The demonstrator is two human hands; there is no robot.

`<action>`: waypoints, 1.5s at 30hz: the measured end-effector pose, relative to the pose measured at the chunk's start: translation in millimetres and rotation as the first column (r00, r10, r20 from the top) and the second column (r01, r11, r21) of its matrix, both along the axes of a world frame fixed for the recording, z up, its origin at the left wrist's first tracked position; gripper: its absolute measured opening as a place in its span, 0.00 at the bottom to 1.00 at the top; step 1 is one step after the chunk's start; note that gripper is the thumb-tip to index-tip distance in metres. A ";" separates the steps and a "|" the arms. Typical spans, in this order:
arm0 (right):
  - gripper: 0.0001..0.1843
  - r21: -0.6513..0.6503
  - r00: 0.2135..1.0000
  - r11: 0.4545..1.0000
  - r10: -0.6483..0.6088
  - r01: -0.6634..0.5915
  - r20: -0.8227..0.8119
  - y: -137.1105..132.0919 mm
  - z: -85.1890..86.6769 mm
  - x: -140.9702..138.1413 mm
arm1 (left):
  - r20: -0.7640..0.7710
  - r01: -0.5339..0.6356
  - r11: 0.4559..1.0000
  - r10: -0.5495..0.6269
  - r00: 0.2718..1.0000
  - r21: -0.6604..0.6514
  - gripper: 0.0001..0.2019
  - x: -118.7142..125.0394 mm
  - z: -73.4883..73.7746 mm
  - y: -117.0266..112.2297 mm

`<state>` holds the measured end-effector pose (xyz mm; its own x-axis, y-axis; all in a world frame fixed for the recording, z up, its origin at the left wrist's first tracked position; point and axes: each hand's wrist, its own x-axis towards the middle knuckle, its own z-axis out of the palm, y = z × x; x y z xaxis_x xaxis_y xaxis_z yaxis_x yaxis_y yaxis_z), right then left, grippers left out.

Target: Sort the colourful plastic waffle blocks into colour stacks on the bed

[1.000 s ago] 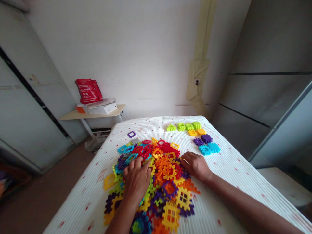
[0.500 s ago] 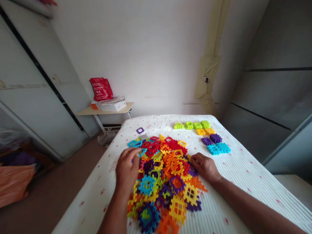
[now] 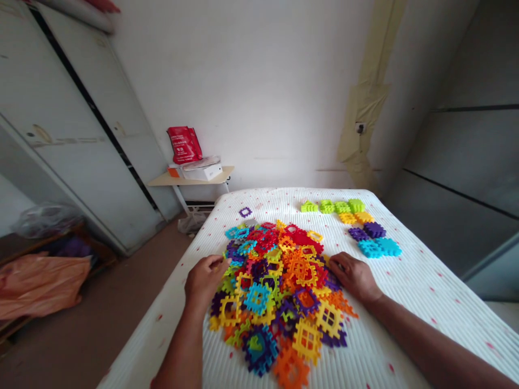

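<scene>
A large heap of interlocking plastic waffle blocks (image 3: pixel 275 286) in red, orange, yellow, purple, cyan and green lies on the white ribbed bed cover (image 3: pixel 409 286). My left hand (image 3: pixel 204 281) sits at the heap's left edge, its fingertips curled together over the nearest pieces. Whether they pinch a piece is hidden. My right hand (image 3: pixel 353 276) rests palm down on the right edge, fingers against orange and purple pieces. Beyond it lie sorted groups: lime green blocks (image 3: pixel 332 206), yellow-orange blocks (image 3: pixel 354 218), purple blocks (image 3: pixel 367 231) and cyan blocks (image 3: pixel 379 247). One small purple block (image 3: pixel 245 212) lies alone.
Past the bed's far left corner stands a small shelf table (image 3: pixel 190 181) holding a white box (image 3: pixel 203 172) and a red bag (image 3: pixel 184 145). A grey wardrobe (image 3: pixel 81 124) stands left, an orange plastic bag (image 3: pixel 40 286) lies lower left, and a wall (image 3: pixel 263 92) runs behind.
My left hand has drawn back from over the heap to its left edge, uncovering pieces. My right hand stays on the heap's edge. The whole scene has shifted right in view as my head turned left.
</scene>
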<state>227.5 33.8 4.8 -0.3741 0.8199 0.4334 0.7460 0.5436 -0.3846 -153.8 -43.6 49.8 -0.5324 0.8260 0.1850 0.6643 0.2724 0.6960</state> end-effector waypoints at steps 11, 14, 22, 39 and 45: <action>0.22 -0.033 1.000 0.999 -0.006 0.006 0.009 0.7 1.1 -0.3 | -0.248 -0.030 0.987 -0.010 0.969 -0.160 0.13 11.1 -3.4 6.4; 0.22 -0.030 1.000 1.000 -0.006 0.007 0.015 1.1 0.9 -0.5 | -0.249 -0.030 0.995 0.005 0.969 -0.095 0.11 9.9 -7.3 7.0; 0.21 -0.028 1.000 1.000 -0.003 0.004 0.005 0.7 0.5 -0.6 | 0.388 -0.279 0.864 0.107 0.915 0.419 0.17 15.5 -5.8 4.2; 0.18 -0.026 0.998 0.998 -0.053 0.054 0.043 -2.8 8.0 -5.4 | 0.607 -0.078 0.853 -0.299 0.736 0.516 0.16 70.6 15.5 22.4; 0.15 -0.008 0.991 0.998 -0.071 0.070 -0.117 -0.4 14.8 -8.5 | 0.664 0.030 0.869 -0.399 0.632 0.493 0.14 112.7 20.1 40.7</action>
